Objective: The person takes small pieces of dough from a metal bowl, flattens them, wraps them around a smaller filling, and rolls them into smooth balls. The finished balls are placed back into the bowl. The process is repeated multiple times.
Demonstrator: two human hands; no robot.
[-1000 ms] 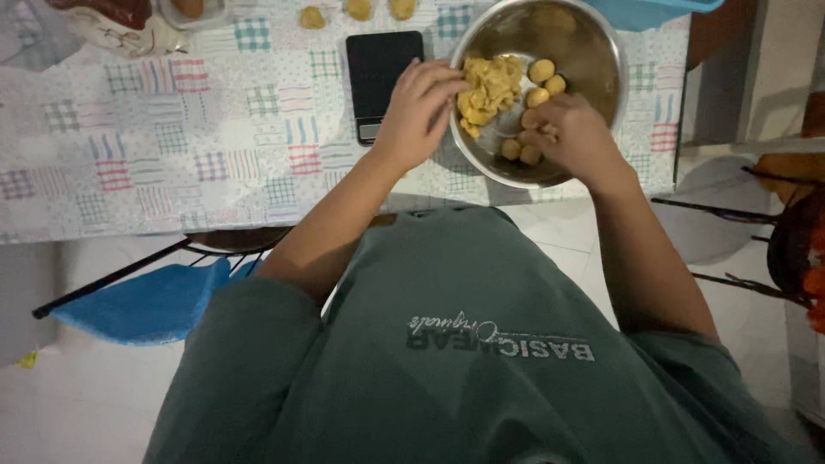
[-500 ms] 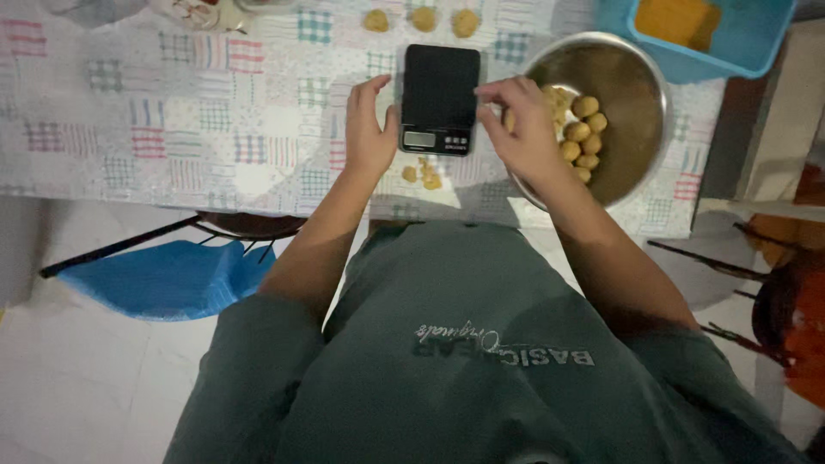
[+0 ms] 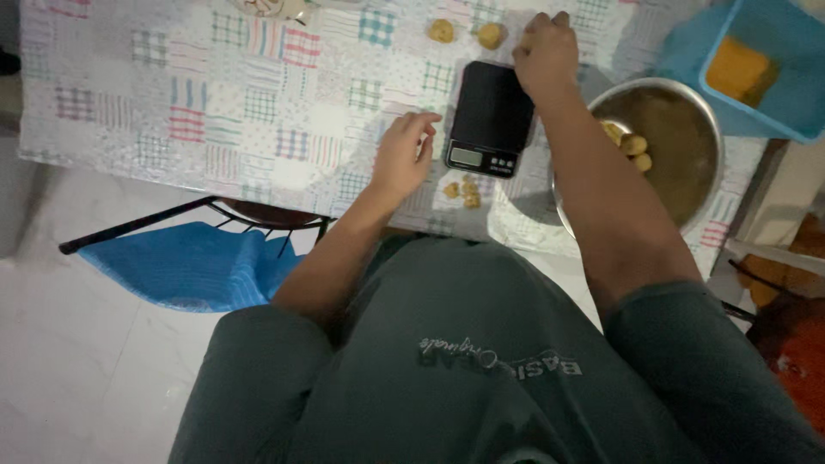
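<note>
A black digital kitchen scale (image 3: 491, 116) lies on the patchwork tablecloth (image 3: 258, 103). My left hand (image 3: 404, 156) rests on the cloth just left of the scale, fingers loosely apart and holding nothing. My right hand (image 3: 545, 53) reaches past the scale's far right corner, fingers curled down onto the table. What is under them is hidden. Two round dough balls (image 3: 491, 35) sit in a row just left of that hand. Small dough scraps (image 3: 465, 192) lie in front of the scale. A steel bowl (image 3: 687, 185) to the right holds a few more dough balls (image 3: 632, 143).
A blue plastic tub (image 3: 799, 103) with a yellow-orange block (image 3: 739, 70) stands at the far right, behind the bowl. A chair with a blue seat (image 3: 185, 266) is tucked under the table's near edge at the left. White tiled floor (image 3: 77, 378) lies below.
My right hand has left the bowl's edge and stretched to the far side of the scale, by the row of dough balls. My left hand has drawn back slightly from the scale.
</note>
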